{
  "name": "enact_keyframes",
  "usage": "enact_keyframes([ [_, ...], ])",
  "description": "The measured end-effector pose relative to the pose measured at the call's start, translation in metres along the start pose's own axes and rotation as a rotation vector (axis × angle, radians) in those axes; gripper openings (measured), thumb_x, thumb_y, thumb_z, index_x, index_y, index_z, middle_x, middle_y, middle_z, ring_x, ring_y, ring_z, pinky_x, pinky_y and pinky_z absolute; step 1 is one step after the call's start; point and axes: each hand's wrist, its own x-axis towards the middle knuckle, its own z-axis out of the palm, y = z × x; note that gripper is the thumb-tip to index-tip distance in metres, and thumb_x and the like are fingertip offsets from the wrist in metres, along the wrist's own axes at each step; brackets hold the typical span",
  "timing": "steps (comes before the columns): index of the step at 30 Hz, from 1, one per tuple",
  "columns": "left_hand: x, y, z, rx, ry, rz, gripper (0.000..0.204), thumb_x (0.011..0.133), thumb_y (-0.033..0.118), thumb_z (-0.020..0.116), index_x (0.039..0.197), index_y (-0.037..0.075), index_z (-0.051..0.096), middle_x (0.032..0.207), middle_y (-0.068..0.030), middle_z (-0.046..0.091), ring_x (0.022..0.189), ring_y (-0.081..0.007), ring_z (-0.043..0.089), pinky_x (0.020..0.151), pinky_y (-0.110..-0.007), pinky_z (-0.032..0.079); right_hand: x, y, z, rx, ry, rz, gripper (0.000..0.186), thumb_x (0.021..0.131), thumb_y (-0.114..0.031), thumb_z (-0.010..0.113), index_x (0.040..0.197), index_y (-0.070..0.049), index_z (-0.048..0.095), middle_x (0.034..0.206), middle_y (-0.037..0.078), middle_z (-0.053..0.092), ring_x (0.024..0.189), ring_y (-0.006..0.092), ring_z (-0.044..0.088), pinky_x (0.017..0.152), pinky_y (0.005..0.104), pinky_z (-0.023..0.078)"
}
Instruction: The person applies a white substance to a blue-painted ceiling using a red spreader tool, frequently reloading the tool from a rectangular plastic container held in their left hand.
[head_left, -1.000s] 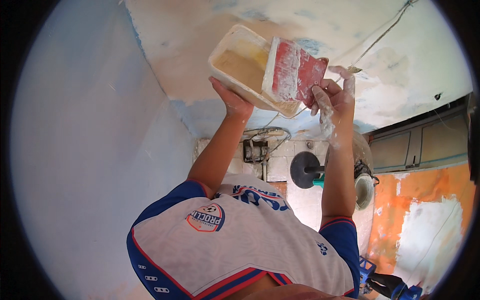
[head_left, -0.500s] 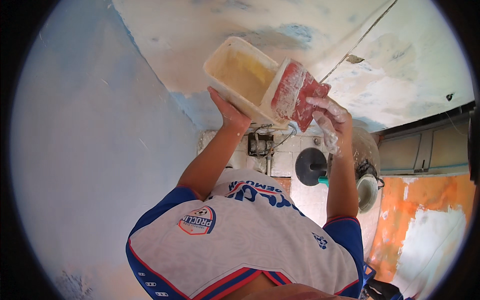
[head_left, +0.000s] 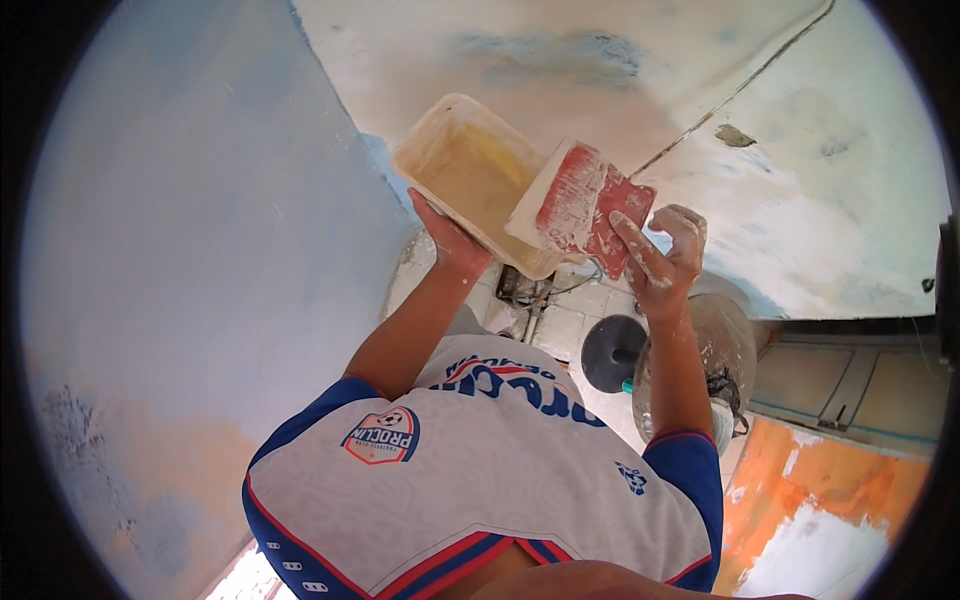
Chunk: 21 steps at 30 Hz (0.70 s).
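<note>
My left hand [head_left: 452, 238] is wrapped round the near side of a cream rectangular plastic tub [head_left: 440, 140], whose inside shows smears of yellowish and pale paste. In my right hand [head_left: 662, 250] is a red putty knife [head_left: 598, 208] with a wide blade, pinched by its handle end and streaked with white. The blade's pale edge overlaps the right end of the tub; whether it touches the rim I cannot tell. White paste coats the fingers of my right hand.
Ahead stands a patchy plastered wall [head_left: 640, 80] with a dark cable running down it; a bluish wall [head_left: 180, 220] rises at left. On the tiled floor lie a black round disc [head_left: 610, 355] and a large dusty translucent container [head_left: 735, 340]. Cabinets [head_left: 830, 385] stand at right.
The view has swung, so walls and floor have shifted. My right hand has changed its fingers' pose on the putty knife, which has come lower along with the tub.
</note>
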Motion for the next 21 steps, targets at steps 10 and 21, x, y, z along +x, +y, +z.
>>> enact_keyframes([
  [10,0.013,0.019,-0.019,-0.087,0.062,0.035,0.084,0.093,0.081,0.026,0.155,0.025,0.033,0.156,-0.0023,0.040,0.143,-0.0275,0.039,0.118,-0.046,0.035,0.032,-0.001,0.046,0.053,0.058,-0.157,0.031,0.072,-0.016,0.078,0.103,-0.013,0.078,0.110,0.003,0.073,0.094,0.0278,0.065,0.082,0.0369,0.054],
  [21,0.080,0.117,-0.109,-0.104,-0.062,-0.095,0.071,0.099,0.070,0.034,0.143,0.017,0.049,0.136,-0.0043,0.058,0.124,-0.0240,0.058,0.102,-0.044,0.052,0.064,-0.011,0.176,0.556,-0.113,0.774,0.019,0.094,-0.017,0.070,0.103,0.000,0.070,0.092,0.015,0.072,0.079,0.0238,0.070,0.074,0.0323,0.054],
])
